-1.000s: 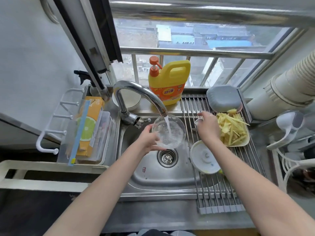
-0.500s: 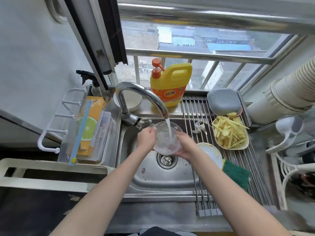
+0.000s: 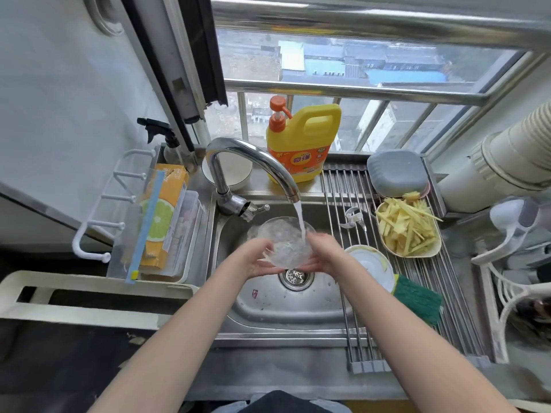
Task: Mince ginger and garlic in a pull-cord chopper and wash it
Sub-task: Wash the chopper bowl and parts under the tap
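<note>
I hold the clear chopper bowl [image 3: 283, 242] over the sink [image 3: 286, 305], under the stream running from the faucet [image 3: 253, 162]. My left hand [image 3: 256, 257] grips its left side and my right hand [image 3: 323, 251] cups its right side. The chopper's blade piece [image 3: 353, 218] lies on the roll-up drying rack [image 3: 417, 293]. The white chopper lid [image 3: 372, 268] rests upside down on the rack just right of my right hand. A plate of sliced ginger strips [image 3: 407, 231] sits further right on the rack.
A yellow dish-soap jug [image 3: 304, 141] stands behind the faucet. A grey lidded dish [image 3: 396, 172] is at the rack's back, a green scouring pad [image 3: 417, 299] at its front. A box of wrap [image 3: 161, 216] and a spray bottle [image 3: 170, 141] stand left of the sink.
My right hand left the blade piece on the rack and came to the bowl. Both hands now hold the bowl lower under the water.
</note>
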